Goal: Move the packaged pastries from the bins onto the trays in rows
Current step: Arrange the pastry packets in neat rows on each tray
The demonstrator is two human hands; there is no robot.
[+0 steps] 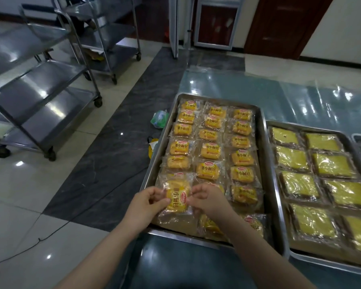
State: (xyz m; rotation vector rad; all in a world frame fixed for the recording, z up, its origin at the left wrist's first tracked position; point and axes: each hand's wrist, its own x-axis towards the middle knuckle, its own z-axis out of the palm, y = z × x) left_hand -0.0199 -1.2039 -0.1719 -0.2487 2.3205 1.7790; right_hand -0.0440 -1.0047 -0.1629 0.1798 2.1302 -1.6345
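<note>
1. Where the head view looks down on the counter (258,90), the left hand (152,202) and the right hand (204,198) each pinch one side edge of a packaged pastry (178,198) between thumb and fingertips.
2. The held pastry lies at the near left corner of the steel tray (262,155), at the near end of the left column, with its print turned sideways. Whether it touches the tray floor cannot be told.
3. Further wrapped pastries (209,151) fill the tray in three columns.
4. A second tray (325,262) stands just beside it on the right and holds flat yellow packets (291,157).
5. Steel trolleys (40,90) stand on the floor to the left.
</note>
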